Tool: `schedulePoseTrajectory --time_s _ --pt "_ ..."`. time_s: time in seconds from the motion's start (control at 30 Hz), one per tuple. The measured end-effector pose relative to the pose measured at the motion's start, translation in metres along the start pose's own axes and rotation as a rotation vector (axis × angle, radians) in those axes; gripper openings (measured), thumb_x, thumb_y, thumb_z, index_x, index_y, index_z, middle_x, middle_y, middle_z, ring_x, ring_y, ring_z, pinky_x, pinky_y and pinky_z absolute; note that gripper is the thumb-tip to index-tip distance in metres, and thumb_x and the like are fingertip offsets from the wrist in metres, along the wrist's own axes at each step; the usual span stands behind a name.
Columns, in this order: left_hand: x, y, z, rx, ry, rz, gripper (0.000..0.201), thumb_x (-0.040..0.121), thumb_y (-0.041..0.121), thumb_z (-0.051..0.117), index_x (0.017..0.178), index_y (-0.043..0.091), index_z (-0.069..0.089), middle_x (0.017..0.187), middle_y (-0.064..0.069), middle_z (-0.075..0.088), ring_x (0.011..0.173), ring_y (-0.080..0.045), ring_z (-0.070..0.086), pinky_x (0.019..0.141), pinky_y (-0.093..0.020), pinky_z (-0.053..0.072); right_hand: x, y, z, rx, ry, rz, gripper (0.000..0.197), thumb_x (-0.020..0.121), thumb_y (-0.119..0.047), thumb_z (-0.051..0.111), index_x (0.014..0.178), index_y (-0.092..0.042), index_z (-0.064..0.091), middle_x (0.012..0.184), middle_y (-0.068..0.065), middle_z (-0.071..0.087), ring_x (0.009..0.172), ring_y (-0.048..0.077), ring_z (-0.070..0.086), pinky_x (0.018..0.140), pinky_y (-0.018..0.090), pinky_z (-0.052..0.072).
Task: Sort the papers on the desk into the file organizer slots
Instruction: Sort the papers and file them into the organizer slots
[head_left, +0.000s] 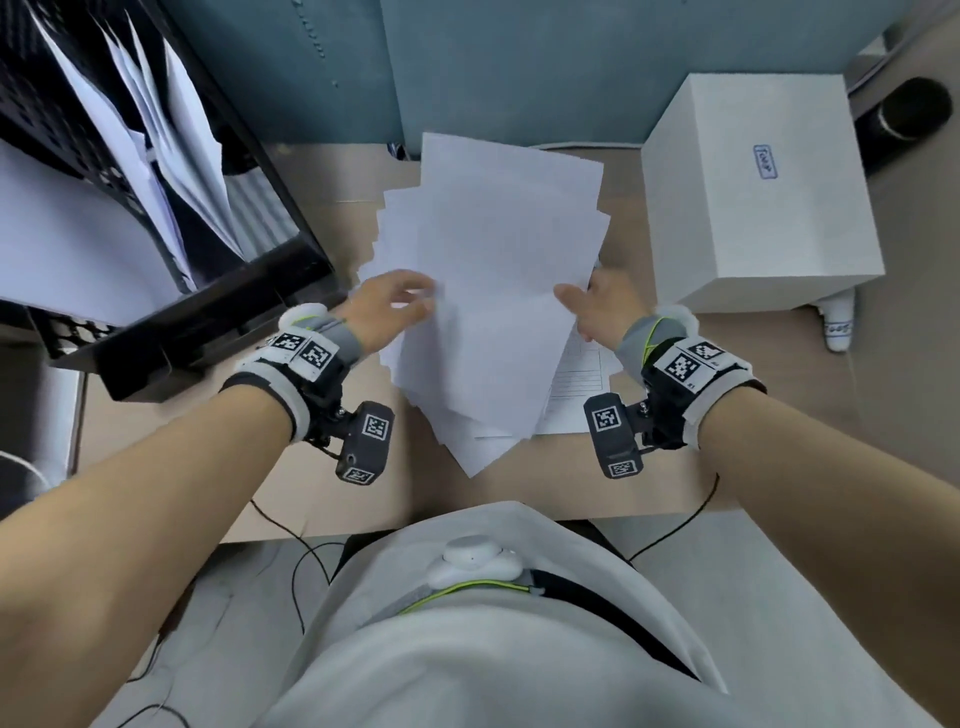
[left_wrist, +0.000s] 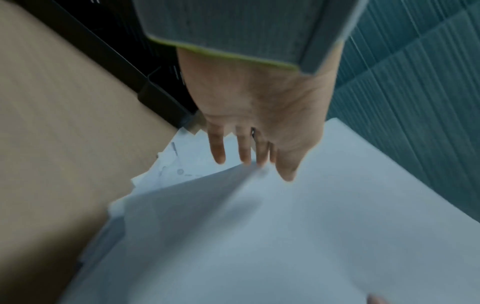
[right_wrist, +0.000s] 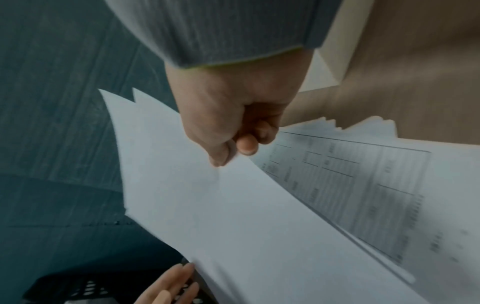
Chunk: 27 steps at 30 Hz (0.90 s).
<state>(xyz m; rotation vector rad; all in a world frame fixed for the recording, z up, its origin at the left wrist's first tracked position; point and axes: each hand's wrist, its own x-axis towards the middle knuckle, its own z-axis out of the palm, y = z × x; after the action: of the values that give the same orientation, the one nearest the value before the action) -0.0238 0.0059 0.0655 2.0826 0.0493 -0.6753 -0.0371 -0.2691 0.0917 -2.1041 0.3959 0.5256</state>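
Note:
A fanned pile of white papers (head_left: 488, 218) lies in the middle of the tan desk (head_left: 779, 415). My right hand (head_left: 574, 304) (right_wrist: 233, 156) pinches the right edge of the top blank sheet (head_left: 498, 343) (right_wrist: 221, 216) between thumb and forefinger and holds it raised off the pile. A printed form (head_left: 579, 382) (right_wrist: 363, 185) shows beneath it. My left hand (head_left: 408, 301) (left_wrist: 254, 166) has straight fingers that touch the sheet's (left_wrist: 311, 226) left edge. The black mesh file organizer (head_left: 270, 291) (left_wrist: 116, 51) stands at the left, with papers (head_left: 171, 156) leaning in its slots.
A white box (head_left: 753, 192) stands on the desk close to my right hand, with a small white bottle (head_left: 839, 325) lying at its base. A black cylinder (head_left: 909, 117) sits at the far right. Behind the desk rises a teal partition (head_left: 519, 67). Thin cables (head_left: 296, 561) hang off the near edge.

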Motion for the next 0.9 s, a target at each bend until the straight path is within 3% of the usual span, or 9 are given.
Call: schedulePoseTrajectory --time_s 0.1,0.17,0.27,0.3,0.37,0.5,0.6,0.73,0.9 --pt "0.018 0.010 -0.030 -0.114 0.200 -0.045 0.066 0.080 0.045 0.070 0.134 0.014 0.046 0.138 0.000 0.051 0.122 -0.014 0.053 0.097 -0.043 0.049 0.005 -0.023 -0.015 0.004 0.044 -0.095 0.031 0.096 -0.024 0.054 0.067 -0.011 0.054 0.049 0.003 0.049 0.034 0.005 0.044 0.038 0.012 0.035" --pt "0.022 0.032 -0.039 -0.194 0.276 -0.026 0.059 0.080 0.038 0.073 0.127 0.011 0.051 0.129 -0.002 0.058 0.111 -0.013 0.061 0.097 -0.039 0.050 0.009 -0.034 -0.019 -0.027 0.060 -0.174 0.032 0.095 -0.025 0.054 0.077 0.001 0.059 0.051 0.008 0.051 0.040 0.010 0.049 0.045 0.016 0.040" --pt "0.032 0.056 -0.044 -0.363 0.355 0.028 0.028 0.087 0.014 0.069 0.111 0.005 0.061 0.086 0.006 0.069 0.053 -0.005 0.065 0.058 -0.014 0.051 0.018 -0.048 -0.025 -0.073 0.078 -0.278 0.041 0.095 -0.027 0.053 0.064 0.000 0.055 0.050 0.010 0.056 0.041 0.006 0.049 0.057 0.022 0.042" --pt "0.033 0.062 -0.043 -0.416 0.378 0.038 0.021 0.087 0.012 0.069 0.106 0.006 0.063 0.077 0.010 0.069 0.046 -0.001 0.061 0.050 -0.012 0.049 0.021 -0.050 -0.027 -0.084 0.097 -0.304 0.043 0.095 -0.028 0.052 0.062 -0.002 0.056 0.050 0.011 0.059 0.042 0.005 0.050 0.059 0.024 0.042" --pt "0.036 0.062 -0.038 -0.526 0.393 0.049 0.019 0.085 0.006 0.067 0.104 0.007 0.066 0.087 0.005 0.073 0.067 -0.005 0.069 0.064 -0.022 0.057 0.025 -0.046 -0.028 -0.075 0.134 -0.310 0.038 0.095 -0.028 0.053 0.070 -0.001 0.062 0.053 0.010 0.063 0.043 0.005 0.052 0.061 0.024 0.045" --pt "0.044 0.037 -0.020 -0.510 0.343 -0.030 0.030 0.085 -0.007 0.058 0.114 0.002 0.062 0.103 -0.004 0.069 0.089 -0.012 0.068 0.082 -0.025 0.053 0.038 -0.022 -0.025 -0.153 0.020 -0.196 0.017 0.094 -0.016 0.052 0.085 -0.005 0.062 0.065 -0.001 0.062 0.051 0.001 0.059 0.060 0.022 0.049" --pt "0.048 0.023 -0.006 -0.484 0.280 -0.099 0.031 0.083 -0.003 0.059 0.112 0.007 0.063 0.105 -0.003 0.071 0.103 -0.024 0.067 0.092 -0.033 0.052 0.043 -0.010 -0.023 -0.275 -0.051 -0.138 0.025 0.093 -0.013 0.046 0.087 0.005 0.061 0.077 0.012 0.070 0.056 -0.004 0.057 0.067 0.031 0.049" --pt "0.049 0.027 -0.005 -0.422 0.271 -0.114 0.017 0.085 0.008 0.059 0.098 0.016 0.067 0.100 -0.003 0.071 0.099 -0.026 0.067 0.092 -0.040 0.051 0.042 -0.019 -0.020 -0.273 -0.058 -0.134 0.029 0.098 -0.016 0.041 0.088 0.003 0.062 0.082 0.009 0.073 0.050 0.000 0.052 0.059 0.024 0.039" --pt "0.032 0.021 -0.014 -0.407 0.371 -0.105 0.015 0.082 0.026 0.063 0.086 0.012 0.067 0.089 -0.008 0.070 0.080 -0.027 0.063 0.077 -0.036 0.050 0.028 -0.035 -0.011 -0.220 -0.053 -0.178 0.024 0.100 -0.019 0.039 0.094 -0.005 0.058 0.076 0.008 0.072 0.059 0.007 0.055 0.066 0.028 0.045"
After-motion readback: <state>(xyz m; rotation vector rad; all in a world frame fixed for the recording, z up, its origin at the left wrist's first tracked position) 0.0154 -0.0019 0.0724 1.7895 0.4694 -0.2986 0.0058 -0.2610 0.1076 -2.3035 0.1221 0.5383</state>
